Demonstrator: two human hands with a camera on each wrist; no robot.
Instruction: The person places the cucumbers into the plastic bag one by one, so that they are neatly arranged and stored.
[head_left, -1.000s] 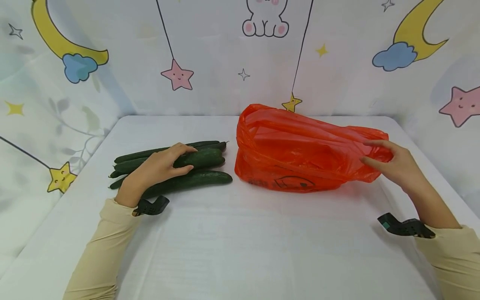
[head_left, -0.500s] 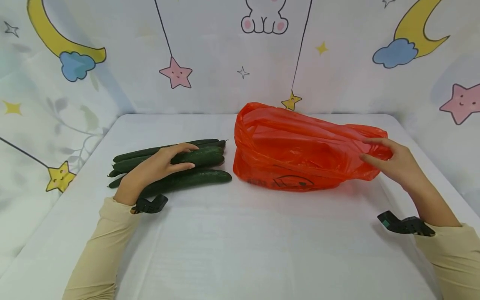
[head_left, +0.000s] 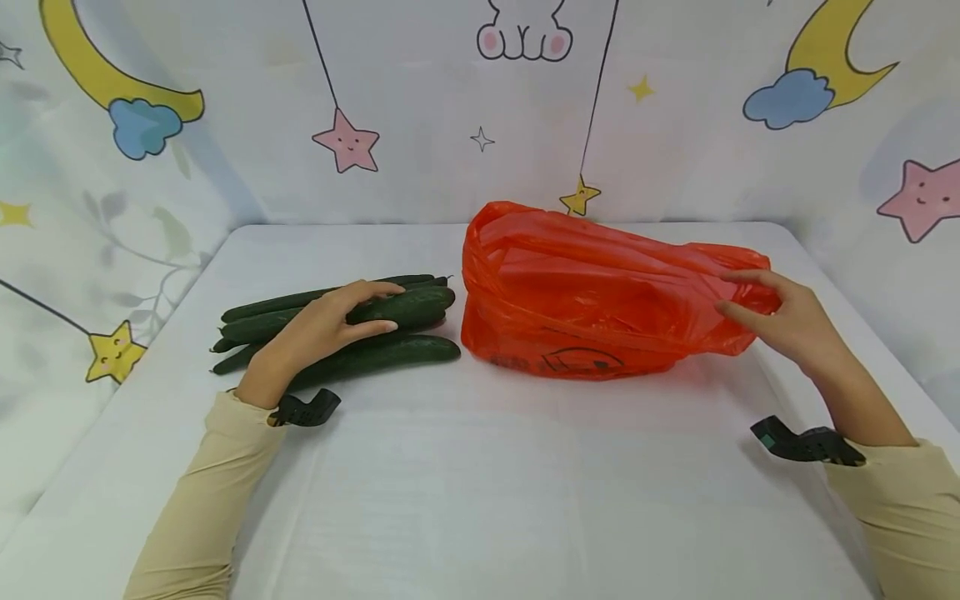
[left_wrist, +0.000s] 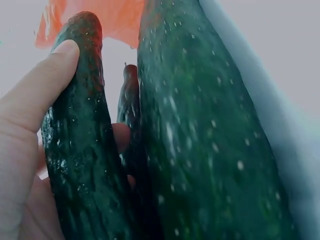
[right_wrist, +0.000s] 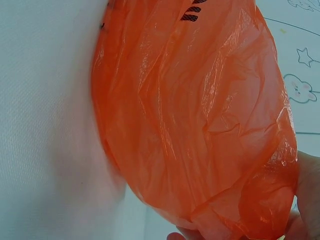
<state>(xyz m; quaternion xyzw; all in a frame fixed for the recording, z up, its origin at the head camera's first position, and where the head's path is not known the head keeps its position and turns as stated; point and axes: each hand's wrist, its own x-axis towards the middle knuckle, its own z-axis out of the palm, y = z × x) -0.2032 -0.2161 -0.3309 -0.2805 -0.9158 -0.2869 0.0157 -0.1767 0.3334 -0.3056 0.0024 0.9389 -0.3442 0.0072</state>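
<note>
My left hand (head_left: 318,329) grips a dark green cucumber (head_left: 408,308) at the left of the table. In the left wrist view the thumb lies along the near side of this cucumber (left_wrist: 82,145), with fingertips showing on its other side. Another cucumber (left_wrist: 200,120) lies close beside it, large in that view. My right hand (head_left: 798,325) holds the right end of a red plastic bag (head_left: 585,333), which lies on its side with its opening towards me. In the right wrist view the crinkled bag (right_wrist: 185,125) hides most of that hand.
Several more cucumbers, such as the front one (head_left: 390,353), lie side by side under and around the left hand. The white-covered table (head_left: 480,483) ends at a cloth backdrop (head_left: 427,75) printed with stars and moons. Black straps circle both wrists.
The gripped cucumber and my left hand have shifted slightly to the right, and the cucumber's tip sits a little higher. My right hand keeps its place at the bag. The head view tilts slightly.
</note>
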